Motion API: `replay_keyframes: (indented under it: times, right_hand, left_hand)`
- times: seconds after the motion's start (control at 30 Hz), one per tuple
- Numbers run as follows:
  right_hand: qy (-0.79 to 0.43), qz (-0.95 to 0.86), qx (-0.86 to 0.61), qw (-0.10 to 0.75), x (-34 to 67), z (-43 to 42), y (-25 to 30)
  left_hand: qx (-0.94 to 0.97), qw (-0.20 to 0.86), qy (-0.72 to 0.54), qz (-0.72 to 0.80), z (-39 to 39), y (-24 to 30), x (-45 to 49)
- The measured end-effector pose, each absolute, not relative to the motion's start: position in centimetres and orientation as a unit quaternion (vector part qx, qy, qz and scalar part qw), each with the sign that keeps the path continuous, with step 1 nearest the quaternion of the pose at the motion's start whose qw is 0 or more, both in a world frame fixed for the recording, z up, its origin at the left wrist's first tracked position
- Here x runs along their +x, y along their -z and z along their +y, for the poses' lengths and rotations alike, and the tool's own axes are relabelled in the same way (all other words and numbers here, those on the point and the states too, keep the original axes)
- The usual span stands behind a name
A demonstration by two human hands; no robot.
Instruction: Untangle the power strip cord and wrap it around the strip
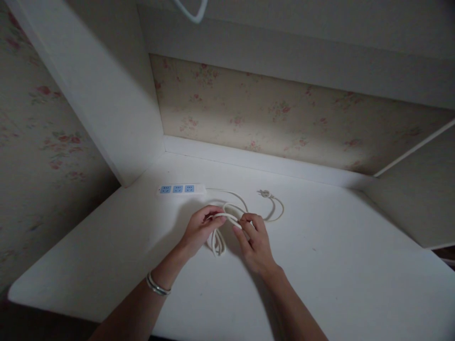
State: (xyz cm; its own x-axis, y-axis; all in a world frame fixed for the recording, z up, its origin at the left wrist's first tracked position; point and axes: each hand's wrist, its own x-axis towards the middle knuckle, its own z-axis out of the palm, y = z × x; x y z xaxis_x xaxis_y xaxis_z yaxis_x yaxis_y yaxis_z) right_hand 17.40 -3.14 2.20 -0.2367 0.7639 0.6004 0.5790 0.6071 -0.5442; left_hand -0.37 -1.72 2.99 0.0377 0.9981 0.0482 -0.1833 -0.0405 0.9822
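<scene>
Both hands grip a white power cord [230, 217] above the desk. My left hand [203, 224] pinches the cord between thumb and fingers, with several gathered loops [216, 244] hanging below it. My right hand [253, 237] is closed on another stretch of the same cord, a short way to the right. Behind the left hand lies a white power strip [182, 189] with blue socket faces, and the cord runs from its right end. The plug [265, 193] rests on the desk behind the right hand, its prongs pointing left, with a curve of cord beside it.
A white desktop [341, 265] spreads under the hands. White side panels [103, 80] stand at left and right, with a raised ledge [270, 162] along the back. Overhead is a grey shelf [284, 52], and a pale curved loop [195, 16] hangs at the top.
</scene>
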Motion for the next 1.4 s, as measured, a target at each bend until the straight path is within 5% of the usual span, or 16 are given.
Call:
replay_keyframes:
  times: [0.3,0.6,0.87,1.1,1.4]
  right_hand:
    - [-0.284,-0.715,-0.415,0.486,17.2,-3.1,-3.3]
    - [-0.443,-0.718,-0.409,0.347,16.8,-3.9,-4.1]
    - [-0.675,-0.588,-0.278,0.349,16.4,-3.7,-3.5]
    - [-0.676,-0.518,-0.399,0.340,16.4,-3.3,-3.4]
    - [-0.707,-0.538,-0.321,0.327,16.6,-3.5,-3.6]
  left_hand:
    - [0.454,0.486,-0.568,0.484,-0.9,-2.3,-0.3]
    - [0.405,0.448,-0.582,0.545,-0.5,-1.4,-0.5]
    - [0.406,0.422,-0.576,0.570,-0.5,-1.9,-0.5]
    - [0.479,0.539,-0.502,0.478,-1.3,-3.0,-0.2]
    - [0.582,0.480,-0.455,0.473,-1.3,-2.3,-0.5]
